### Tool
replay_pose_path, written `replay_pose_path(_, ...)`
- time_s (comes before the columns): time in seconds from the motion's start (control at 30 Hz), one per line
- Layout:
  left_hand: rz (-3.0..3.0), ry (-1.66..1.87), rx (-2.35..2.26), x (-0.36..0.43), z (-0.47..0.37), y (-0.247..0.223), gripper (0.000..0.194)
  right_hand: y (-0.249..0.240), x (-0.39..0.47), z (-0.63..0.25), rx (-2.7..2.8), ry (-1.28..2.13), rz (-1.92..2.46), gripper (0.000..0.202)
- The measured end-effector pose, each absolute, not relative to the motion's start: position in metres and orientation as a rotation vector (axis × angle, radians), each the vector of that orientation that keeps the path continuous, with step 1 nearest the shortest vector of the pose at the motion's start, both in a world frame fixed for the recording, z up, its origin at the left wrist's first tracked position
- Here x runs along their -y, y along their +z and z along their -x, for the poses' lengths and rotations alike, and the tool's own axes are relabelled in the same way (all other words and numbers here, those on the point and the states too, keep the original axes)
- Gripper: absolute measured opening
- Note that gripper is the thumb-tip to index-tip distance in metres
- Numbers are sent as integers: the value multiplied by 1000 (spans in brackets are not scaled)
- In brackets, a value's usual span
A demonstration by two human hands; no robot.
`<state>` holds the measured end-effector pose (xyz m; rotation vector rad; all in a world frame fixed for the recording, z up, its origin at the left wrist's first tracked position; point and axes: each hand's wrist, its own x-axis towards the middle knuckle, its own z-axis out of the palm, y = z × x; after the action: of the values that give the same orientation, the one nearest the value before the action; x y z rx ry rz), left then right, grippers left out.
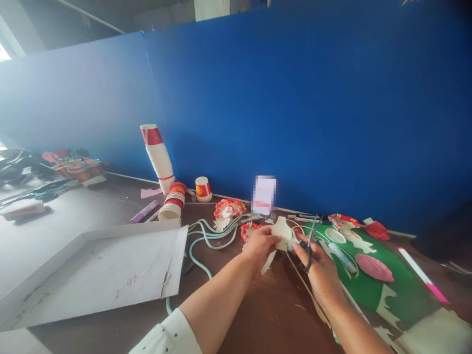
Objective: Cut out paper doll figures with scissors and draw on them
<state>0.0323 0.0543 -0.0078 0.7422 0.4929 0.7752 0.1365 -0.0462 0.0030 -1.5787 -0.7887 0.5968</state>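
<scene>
My left hand (pixel 258 247) pinches a cream-white cut piece of paper (pixel 282 232) between thumb and fingers. Black-handled scissors (pixel 308 250) are in my right hand (pixel 321 271), their blades pointing up and away from me. The fingertips of that hand also reach the right edge of the paper piece. Just behind my left hand lies a red-and-white fringed paper cup (pixel 249 230). A second fringed cup (pixel 229 211) sits farther back, with white strips hanging from its front. Whether the right fingers grip the paper too is hard to make out.
To the left lies a shallow white box lid (pixel 121 265), with a pale blue cable (pixel 202 246) beside it. Stacked paper cups (pixel 158 157) lean near the blue partition (pixel 295 108). On the right, a green sheet (pixel 398 265) carries paper scraps, a pink oval (pixel 374 268) and a marker (pixel 424 275).
</scene>
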Motion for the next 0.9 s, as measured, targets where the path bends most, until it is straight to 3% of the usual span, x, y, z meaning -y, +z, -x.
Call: replay_pose_path(0.9,-940,605,-639,-45,-38,-12,39,-23,38,-154,713,467,1477,56)
